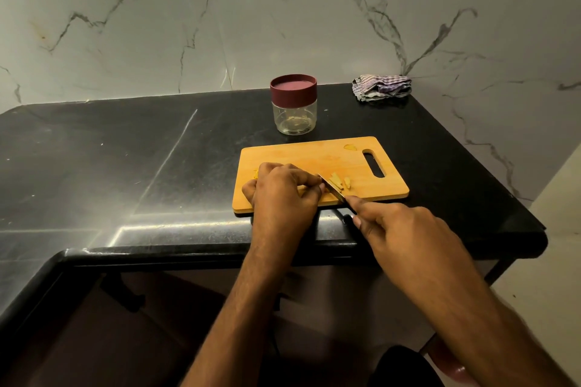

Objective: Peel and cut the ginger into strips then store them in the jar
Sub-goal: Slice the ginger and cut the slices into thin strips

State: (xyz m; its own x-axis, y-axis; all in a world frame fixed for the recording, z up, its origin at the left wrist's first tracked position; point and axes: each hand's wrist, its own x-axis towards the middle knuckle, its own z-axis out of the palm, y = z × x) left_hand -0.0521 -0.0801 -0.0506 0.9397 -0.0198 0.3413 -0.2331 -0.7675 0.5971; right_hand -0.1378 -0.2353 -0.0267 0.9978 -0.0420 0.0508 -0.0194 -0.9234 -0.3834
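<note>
Two bare forearms are being stretched over the near edge of one black stone countertop (125,148). The right hand (396,229) is being kept clenched round a knife handle that is almost wholly hidden inside the grip; only the narrow blade of the single knife (331,190) is being shown, slanting up and left onto the board. The left hand (283,192) is being held with fingers curled down on a piece of ginger (255,173), most of which is being covered, so its shape cannot be made out. Just right of the blade, a few cut ginger strips (339,181) are lying on the one wooden cutting board (361,166); their exact count is hard to tell. One pale scrap (350,147) is lying by the board's far edge, near the handle slot. Beyond the board, one clear jar (294,104) with a maroon lid is standing upright, with what seem to be a few pieces inside. Far right, one crumpled checked cloth (382,88) is lying against the veined marble wall (220,25).
</note>
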